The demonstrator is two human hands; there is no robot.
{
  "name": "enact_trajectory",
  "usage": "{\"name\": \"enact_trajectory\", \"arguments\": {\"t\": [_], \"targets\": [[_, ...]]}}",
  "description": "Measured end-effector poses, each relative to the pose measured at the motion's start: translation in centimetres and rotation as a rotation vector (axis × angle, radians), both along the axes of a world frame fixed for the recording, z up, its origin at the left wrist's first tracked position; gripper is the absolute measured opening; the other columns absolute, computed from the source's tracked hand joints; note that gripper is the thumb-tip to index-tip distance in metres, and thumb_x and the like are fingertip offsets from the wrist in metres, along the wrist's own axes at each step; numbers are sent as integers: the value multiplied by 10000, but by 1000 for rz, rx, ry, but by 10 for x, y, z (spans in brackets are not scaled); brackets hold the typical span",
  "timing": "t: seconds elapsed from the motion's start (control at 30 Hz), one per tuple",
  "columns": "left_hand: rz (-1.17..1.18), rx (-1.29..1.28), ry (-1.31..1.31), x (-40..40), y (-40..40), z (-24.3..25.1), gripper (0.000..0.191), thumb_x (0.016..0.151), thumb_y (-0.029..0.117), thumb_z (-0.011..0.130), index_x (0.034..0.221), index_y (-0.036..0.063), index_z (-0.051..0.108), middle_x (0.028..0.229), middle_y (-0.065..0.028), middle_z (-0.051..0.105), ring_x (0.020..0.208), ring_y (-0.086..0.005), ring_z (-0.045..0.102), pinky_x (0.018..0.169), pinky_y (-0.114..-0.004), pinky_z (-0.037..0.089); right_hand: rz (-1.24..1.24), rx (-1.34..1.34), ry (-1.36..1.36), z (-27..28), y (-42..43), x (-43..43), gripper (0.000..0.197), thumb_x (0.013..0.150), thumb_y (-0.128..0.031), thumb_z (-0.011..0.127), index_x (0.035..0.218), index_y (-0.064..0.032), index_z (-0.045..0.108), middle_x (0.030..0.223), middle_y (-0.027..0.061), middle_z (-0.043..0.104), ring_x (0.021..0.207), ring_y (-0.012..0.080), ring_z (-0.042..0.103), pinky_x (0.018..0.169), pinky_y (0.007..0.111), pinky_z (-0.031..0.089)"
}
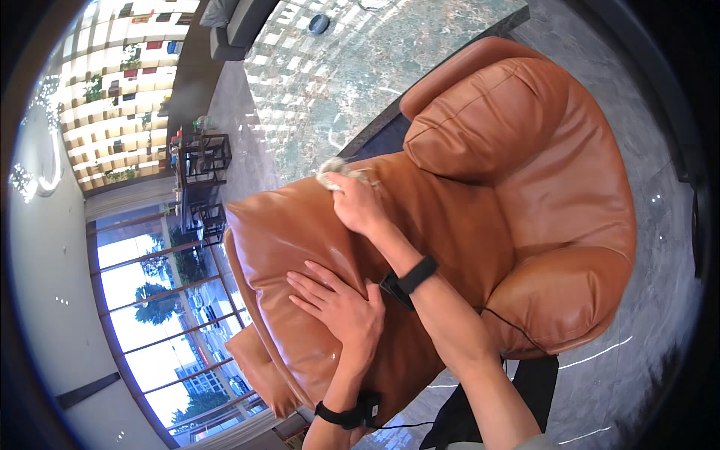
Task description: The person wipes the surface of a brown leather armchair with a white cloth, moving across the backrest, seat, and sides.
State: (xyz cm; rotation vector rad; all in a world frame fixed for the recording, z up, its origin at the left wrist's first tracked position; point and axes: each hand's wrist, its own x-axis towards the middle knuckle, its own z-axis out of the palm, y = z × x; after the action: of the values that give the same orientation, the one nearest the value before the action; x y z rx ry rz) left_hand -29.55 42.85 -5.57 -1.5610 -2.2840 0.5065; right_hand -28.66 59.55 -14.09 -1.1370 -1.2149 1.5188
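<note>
A brown leather armchair [450, 225] fills the middle of the head view, its tall back cushion [292, 225] towards the left. My right hand [360, 205] grips a pale, crumpled cloth [335, 171] and presses it against the upper edge of the leather. Below and to the left, my left hand [343, 312] lies flat on the back cushion, fingers spread and holding nothing. Each wrist wears a black strap with a small device, and thin cables run from them. Part of the cloth is hidden under my right fingers.
Beyond the chair stands a large marble-topped table [360, 73] with a small blue bowl [319, 24] on it. A grey sofa [239, 28] is at the top left. Dark chairs [209, 152], tall windows and lit shelves are farther off. Polished grey floor [647, 315] shows at the right.
</note>
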Motion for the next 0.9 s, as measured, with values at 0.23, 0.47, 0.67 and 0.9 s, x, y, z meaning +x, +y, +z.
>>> {"name": "enact_trajectory", "arguments": {"t": [0.23,0.47,0.67,0.9], "targets": [[-169,-158,182,-67,-45,-12,1076,889,574,618,1631,-37,134,1688,-283,139,1576,-454,73,1260,-591,70,48,554,310,67,-110,27,314,922,-124,596,1199,-96,742,1342,144,672,1305,336,590,1084,498,462],[-149,-155,215,-34,-16,0,1075,888,516,628,1620,-75,107,1652,-365,127,1562,-505,49,1260,-597,50,-209,338,317,26,-160,69,294,888,-24,620,1152,-65,743,1317,153,682,1287,316,621,1117,415,468],[-98,-12,135,-9,-1,-12,1075,869,418,683,1598,-119,105,1599,-450,130,1538,-545,104,1251,-615,87,-514,-120,2,-107,-154,130,392,901,49,518,1259,16,671,1247,244,685,1184,417,638,1056,453,503],[-114,37,139,-13,0,-10,983,938,463,646,1598,-97,180,1603,-436,176,1539,-533,139,1248,-611,93,-201,-104,-243,-93,-225,65,401,850,5,583,1229,-14,713,1217,166,728,1136,375,634,1016,452,512]]}}
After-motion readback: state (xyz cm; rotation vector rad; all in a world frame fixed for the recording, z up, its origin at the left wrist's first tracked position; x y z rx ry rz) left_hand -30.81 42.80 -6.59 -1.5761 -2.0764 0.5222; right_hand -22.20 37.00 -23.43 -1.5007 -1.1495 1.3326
